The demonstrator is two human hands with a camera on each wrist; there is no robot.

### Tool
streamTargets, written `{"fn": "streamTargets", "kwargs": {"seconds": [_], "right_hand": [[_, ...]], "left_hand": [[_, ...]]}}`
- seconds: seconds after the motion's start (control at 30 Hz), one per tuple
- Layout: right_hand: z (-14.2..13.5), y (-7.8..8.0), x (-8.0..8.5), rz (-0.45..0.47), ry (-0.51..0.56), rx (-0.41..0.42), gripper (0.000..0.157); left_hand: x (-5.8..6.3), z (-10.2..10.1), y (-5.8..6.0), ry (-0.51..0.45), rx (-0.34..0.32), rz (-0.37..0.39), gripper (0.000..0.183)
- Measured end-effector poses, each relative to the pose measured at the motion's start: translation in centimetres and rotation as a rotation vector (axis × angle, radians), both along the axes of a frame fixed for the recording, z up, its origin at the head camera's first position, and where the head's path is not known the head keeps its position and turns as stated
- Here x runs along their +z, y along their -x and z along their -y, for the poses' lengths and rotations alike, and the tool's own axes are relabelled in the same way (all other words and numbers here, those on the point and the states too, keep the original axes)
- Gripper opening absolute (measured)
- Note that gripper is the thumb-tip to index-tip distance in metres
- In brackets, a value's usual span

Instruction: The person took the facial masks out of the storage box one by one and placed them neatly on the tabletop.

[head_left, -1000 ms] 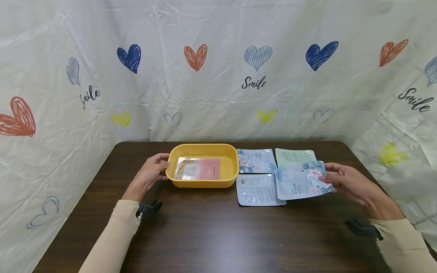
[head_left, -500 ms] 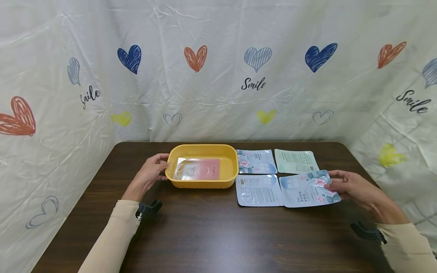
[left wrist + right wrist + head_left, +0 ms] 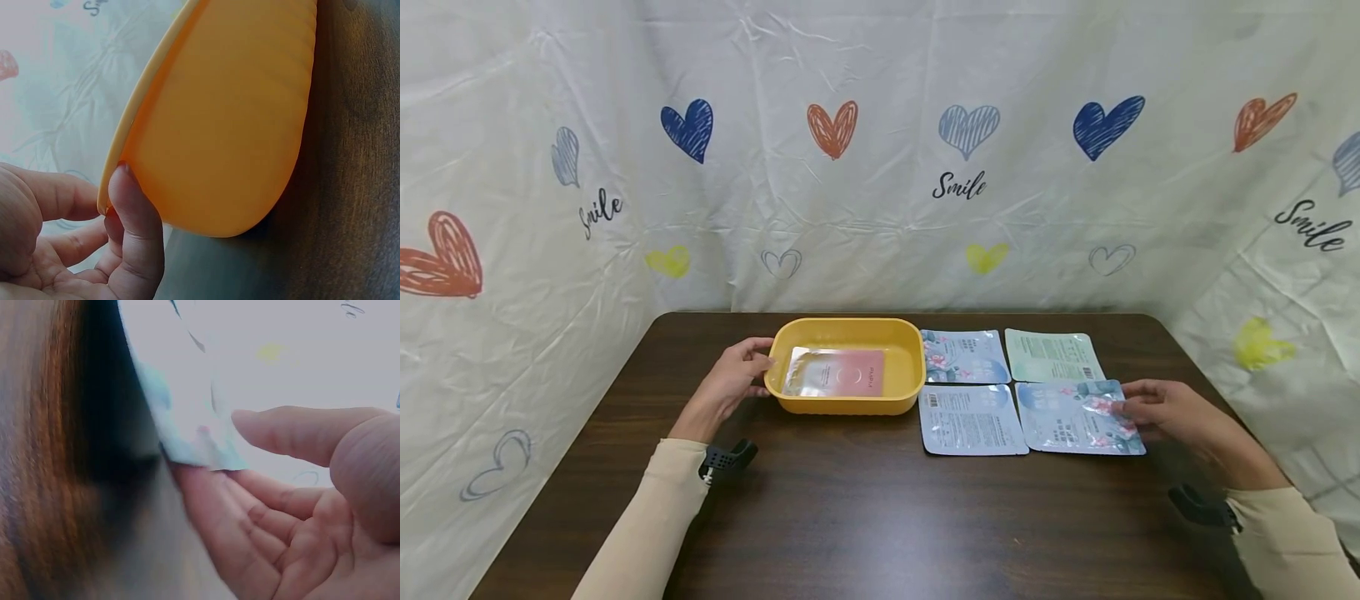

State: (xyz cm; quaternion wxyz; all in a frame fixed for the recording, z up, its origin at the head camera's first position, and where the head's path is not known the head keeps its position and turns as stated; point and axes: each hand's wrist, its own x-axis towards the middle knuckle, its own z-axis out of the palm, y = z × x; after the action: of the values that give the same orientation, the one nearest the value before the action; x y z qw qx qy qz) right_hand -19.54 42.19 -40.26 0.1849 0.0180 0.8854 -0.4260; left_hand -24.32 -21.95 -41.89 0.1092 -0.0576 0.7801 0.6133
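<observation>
My left hand (image 3: 726, 385) pinches the left rim of a yellow plastic basin (image 3: 850, 406); in the left wrist view the thumb (image 3: 132, 215) lies along its outer wall. A pink and silver sheet mask packet (image 3: 850, 373) lies in the basin. At the right, my right hand (image 3: 1183, 425) is at the edge of a blue floral sheet mask packet (image 3: 1067, 421), which lies nearly flat on the table. In the right wrist view its fingers (image 3: 219, 525) reach under the packet's edge, while the thumb (image 3: 281, 428) stands off from it.
Beside the basin lie another blue floral packet (image 3: 966, 354), a pale green packet (image 3: 1051, 356) and a blue packet with its printed back up (image 3: 972, 421). They form two rows with the floral one. The dark wooden table (image 3: 880, 517) ends at a white heart-printed curtain (image 3: 880, 208).
My right hand has brought the blue floral packet down and slightly right, off the green one, laying it beside the back-up packet. Its thumb has eased off. The left hand stays at the basin.
</observation>
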Motion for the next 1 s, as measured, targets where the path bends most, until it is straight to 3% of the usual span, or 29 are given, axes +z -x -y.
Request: {"fn": "streamTargets", "kwargs": {"seconds": [0.27, 0.43, 0.57, 0.83, 1.0], "right_hand": [[1.0, 0.2, 1.0, -0.146, -0.236, 0.073, 0.051], [2.4, 0.3, 1.8, -0.253, -0.355, 0.066, 0.046], [4.3, 0.7, 2.3, -0.285, -0.264, 0.090, 0.045], [9.0, 1.7, 3.6, -0.282, -0.061, 0.191, 0.041], [11.4, 2.2, 4.4, -0.269, 0.057, 0.209, 0.038]], "left_hand": [[0.0, -0.1, 0.1, 0.010, 0.015, 0.015, 0.048], [0.1, -0.2, 0.4, 0.046, 0.024, 0.034, 0.048], [0.2, -0.2, 0.5, 0.062, 0.031, 0.036, 0.048], [0.2, -0.2, 0.6, 0.026, 0.035, 0.018, 0.047], [0.3, -0.2, 0.5, 0.017, 0.027, 0.009, 0.048]]}}
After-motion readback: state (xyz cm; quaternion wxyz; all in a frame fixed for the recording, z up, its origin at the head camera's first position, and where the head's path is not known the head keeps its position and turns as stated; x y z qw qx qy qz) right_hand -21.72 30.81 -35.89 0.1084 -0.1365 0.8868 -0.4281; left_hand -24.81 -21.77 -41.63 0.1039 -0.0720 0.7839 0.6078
